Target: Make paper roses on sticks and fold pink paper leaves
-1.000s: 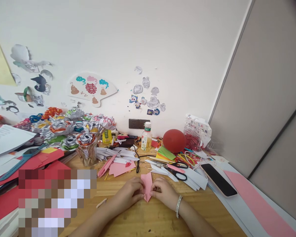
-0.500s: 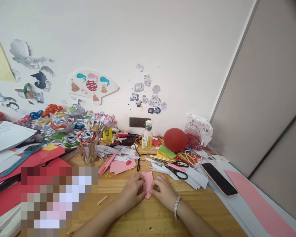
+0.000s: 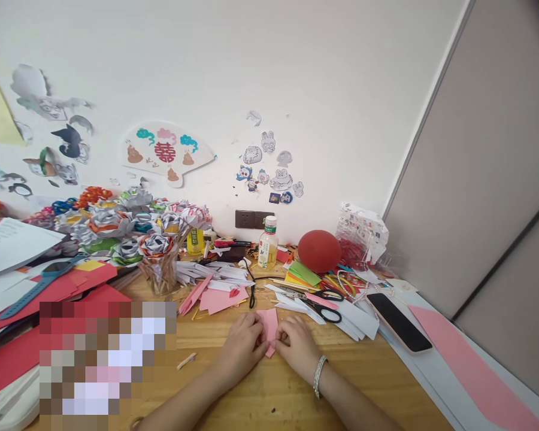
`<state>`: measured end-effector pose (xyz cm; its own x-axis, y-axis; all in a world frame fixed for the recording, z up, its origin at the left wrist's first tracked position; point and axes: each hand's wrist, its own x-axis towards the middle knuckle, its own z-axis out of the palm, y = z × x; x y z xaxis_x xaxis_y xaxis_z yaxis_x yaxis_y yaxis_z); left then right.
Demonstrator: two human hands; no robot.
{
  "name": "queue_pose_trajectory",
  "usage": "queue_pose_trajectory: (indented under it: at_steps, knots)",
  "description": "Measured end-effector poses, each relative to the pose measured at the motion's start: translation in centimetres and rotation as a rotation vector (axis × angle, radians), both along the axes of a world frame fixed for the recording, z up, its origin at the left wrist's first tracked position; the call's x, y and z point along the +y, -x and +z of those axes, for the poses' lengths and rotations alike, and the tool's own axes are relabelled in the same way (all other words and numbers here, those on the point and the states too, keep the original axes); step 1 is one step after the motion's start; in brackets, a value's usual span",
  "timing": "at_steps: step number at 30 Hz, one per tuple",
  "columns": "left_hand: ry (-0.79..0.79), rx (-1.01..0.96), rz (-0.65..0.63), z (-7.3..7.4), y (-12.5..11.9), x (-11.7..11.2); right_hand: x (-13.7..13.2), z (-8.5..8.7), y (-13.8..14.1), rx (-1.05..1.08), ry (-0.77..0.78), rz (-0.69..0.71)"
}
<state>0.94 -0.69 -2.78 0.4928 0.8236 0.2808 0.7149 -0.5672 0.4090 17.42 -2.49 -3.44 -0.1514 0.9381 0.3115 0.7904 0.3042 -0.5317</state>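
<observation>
A small folded piece of pink paper (image 3: 269,326) is held between my two hands above the front middle of the wooden table (image 3: 197,395). My left hand (image 3: 246,340) pinches its left edge with curled fingers and thumb. On the other side, my right hand (image 3: 297,344) pinches the lower right edge; a silvery bracelet (image 3: 320,377) circles that wrist. Parts of the paper's sides are hidden behind my fingers. Beyond my hands lie a pair of black-handled scissors (image 3: 330,312) and pink paper sheets (image 3: 222,299).
Paper flowers (image 3: 155,246) stand in a clear cup at the left. Behind are a drink bottle (image 3: 268,245) and a red balloon (image 3: 320,251). A phone (image 3: 399,323) rests on paper at the right. Red sheets (image 3: 101,293) and a blue watch (image 3: 40,287) lie left.
Both hands keep their grip on the pink paper and have barely shifted. The paper's outline differs slightly at its top and bottom. The whole view has tilted a little.
</observation>
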Motion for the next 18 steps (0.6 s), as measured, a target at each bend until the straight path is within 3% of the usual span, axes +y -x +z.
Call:
queue_pose_trajectory:
  at_steps: [2,4,7,18]
  knots:
    - [0.006,0.024,0.012,0.2,0.0,-0.1,-0.1,0.5,-0.4,0.052,0.012,0.073]
    - [0.023,0.040,0.020,0.5,0.0,-0.2,-0.3,1.1,-0.9,0.061,0.008,0.249]
    - [0.036,0.037,0.020,0.7,0.0,-0.3,-0.7,2.0,-1.7,-0.062,-0.054,0.474]
    - [0.036,0.058,0.032,0.7,0.0,-0.4,-1.7,2.2,-1.7,-0.474,-0.151,0.585]
